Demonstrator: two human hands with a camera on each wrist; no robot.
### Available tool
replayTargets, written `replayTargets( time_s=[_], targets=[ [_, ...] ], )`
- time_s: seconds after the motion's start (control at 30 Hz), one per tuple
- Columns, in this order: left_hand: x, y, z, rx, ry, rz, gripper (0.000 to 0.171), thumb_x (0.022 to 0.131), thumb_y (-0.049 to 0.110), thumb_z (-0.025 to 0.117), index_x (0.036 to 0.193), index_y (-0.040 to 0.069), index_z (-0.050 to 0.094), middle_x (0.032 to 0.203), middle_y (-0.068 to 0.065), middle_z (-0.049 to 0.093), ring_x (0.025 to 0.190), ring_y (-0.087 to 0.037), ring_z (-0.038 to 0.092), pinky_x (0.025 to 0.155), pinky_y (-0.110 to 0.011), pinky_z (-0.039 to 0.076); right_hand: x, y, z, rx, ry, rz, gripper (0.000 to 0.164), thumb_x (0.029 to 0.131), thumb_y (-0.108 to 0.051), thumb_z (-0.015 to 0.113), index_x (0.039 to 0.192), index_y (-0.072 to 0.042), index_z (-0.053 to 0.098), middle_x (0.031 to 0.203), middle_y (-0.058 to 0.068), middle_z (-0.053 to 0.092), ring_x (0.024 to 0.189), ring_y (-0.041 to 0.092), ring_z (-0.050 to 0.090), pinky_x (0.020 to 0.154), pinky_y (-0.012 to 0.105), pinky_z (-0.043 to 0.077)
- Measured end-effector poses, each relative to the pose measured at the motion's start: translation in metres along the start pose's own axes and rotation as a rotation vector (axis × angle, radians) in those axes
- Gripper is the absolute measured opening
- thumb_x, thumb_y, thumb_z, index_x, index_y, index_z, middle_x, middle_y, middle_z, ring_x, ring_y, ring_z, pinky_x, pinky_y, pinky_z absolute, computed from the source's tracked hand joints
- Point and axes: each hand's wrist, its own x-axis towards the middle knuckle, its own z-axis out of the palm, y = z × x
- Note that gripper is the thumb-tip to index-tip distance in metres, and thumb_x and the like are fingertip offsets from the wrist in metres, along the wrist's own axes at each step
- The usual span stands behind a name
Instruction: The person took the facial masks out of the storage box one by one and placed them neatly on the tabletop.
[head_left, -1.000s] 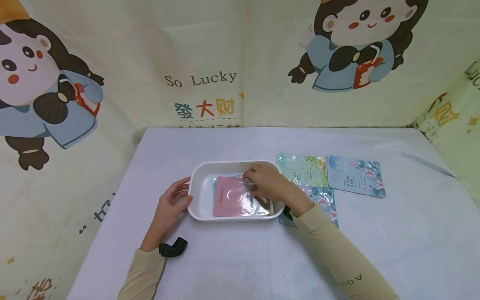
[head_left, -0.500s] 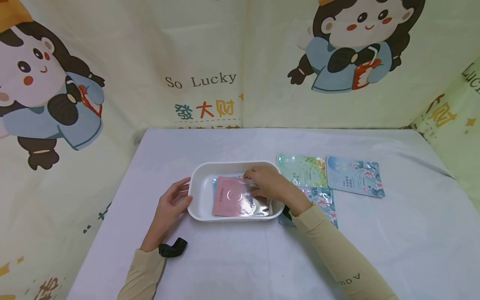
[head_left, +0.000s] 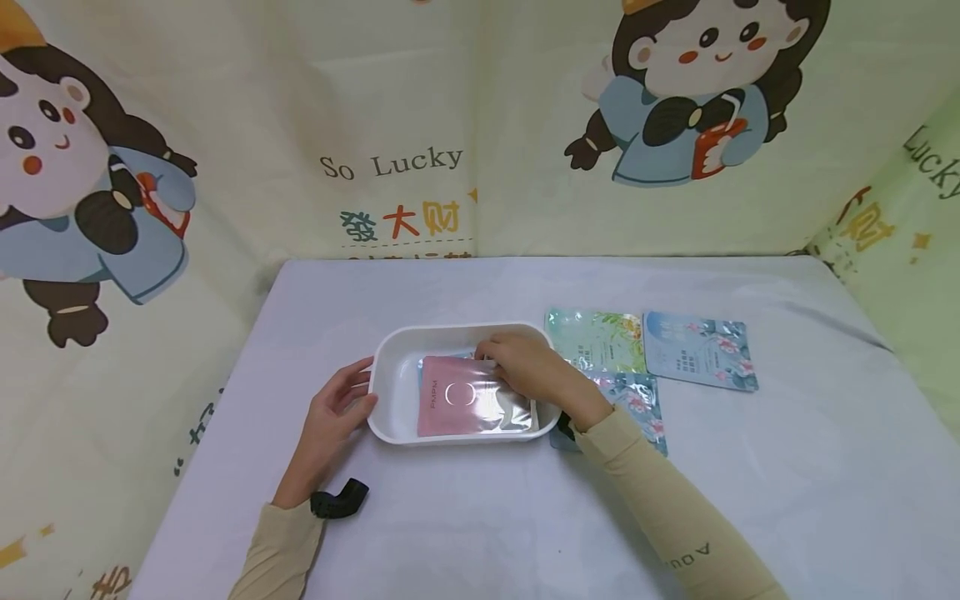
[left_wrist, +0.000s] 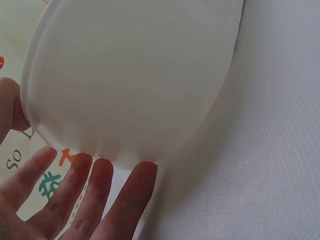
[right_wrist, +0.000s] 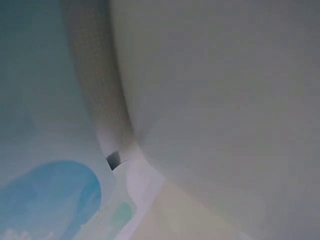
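Observation:
A white plastic tray [head_left: 393, 430] sits on the cloth-covered table in the head view, holding a pink and silver face mask sachet [head_left: 459, 393] with a blue one [head_left: 421, 371] showing beneath it. My left hand [head_left: 336, 402] is at the tray's left end; the left wrist view shows its spread fingertips [left_wrist: 102, 170] against the outer wall. My right hand [head_left: 525, 367] reaches over the right end, fingers curled at the upper right edge of the pink sachet, which they grip. Its fingertips are partly hidden. The tray wall [right_wrist: 210, 100] fills much of the right wrist view.
Right of the tray lie a green face mask sachet [head_left: 600, 337], a blue floral one [head_left: 701, 350] and another blue floral one [head_left: 633, 408], partly under the right forearm. A printed cloth [head_left: 405, 100] hangs behind the table [head_left: 450, 525].
The right fingers have shifted slightly at the pink sachet's edge, and the thumb is now less visible. The left hand stays at the tray's end. The head view has turned slightly right.

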Motion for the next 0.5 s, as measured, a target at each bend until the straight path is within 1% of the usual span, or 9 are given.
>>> replayTargets(
  time_s=[0.1, 0.17, 0.33, 0.5],
  targets=[
    [0.0003, -0.0012, -0.0002, -0.001, 0.0, 0.0, 0.056, 0.095, 0.019, 0.069, 0.147, 0.016, 0.047, 0.134, -0.012, 0.054, 0.112, -0.007, 0.059, 0.083, -0.018, 0.054, 0.0007, 0.0003, -0.0014, 0.045, 0.015, 0.002, 0.025, 0.091, 0.002, 0.065, 0.111, -0.012, 0.071, 0.104, 0.001, 0.069, 0.096, 0.017, 0.064, 0.089, 0.033, 0.052],
    [0.0002, -0.0018, -0.0002, -0.003, 0.001, -0.003, 0.056, 0.095, 0.019, 0.069, 0.147, 0.016, 0.047, 0.134, -0.011, 0.054, 0.113, -0.007, 0.059, 0.083, -0.018, 0.054, 0.0008, 0.0012, -0.0021, 0.067, 0.032, -0.013, 0.025, 0.091, 0.002, 0.065, 0.11, -0.013, 0.073, 0.105, 0.0, 0.07, 0.099, 0.017, 0.066, 0.092, 0.034, 0.052],
    [-0.0003, -0.0024, 0.0002, -0.006, 0.0, -0.002, 0.056, 0.095, 0.019, 0.069, 0.147, 0.016, 0.047, 0.134, -0.011, 0.054, 0.113, -0.006, 0.059, 0.083, -0.019, 0.054, 0.0003, 0.0027, -0.0044, 0.103, 0.071, -0.065, 0.024, 0.092, 0.003, 0.065, 0.107, -0.013, 0.075, 0.104, -0.001, 0.073, 0.102, 0.016, 0.067, 0.094, 0.033, 0.052],
    [-0.0007, -0.0021, 0.0006, -0.003, 0.0, -0.003, 0.057, 0.095, 0.019, 0.069, 0.147, 0.016, 0.047, 0.134, -0.01, 0.054, 0.113, -0.006, 0.059, 0.083, -0.019, 0.054, -0.0018, 0.0014, -0.008, 0.137, 0.08, -0.072, 0.025, 0.094, 0.003, 0.061, 0.109, -0.012, 0.075, 0.108, -0.001, 0.074, 0.106, 0.016, 0.067, 0.097, 0.033, 0.051]
  ],
)
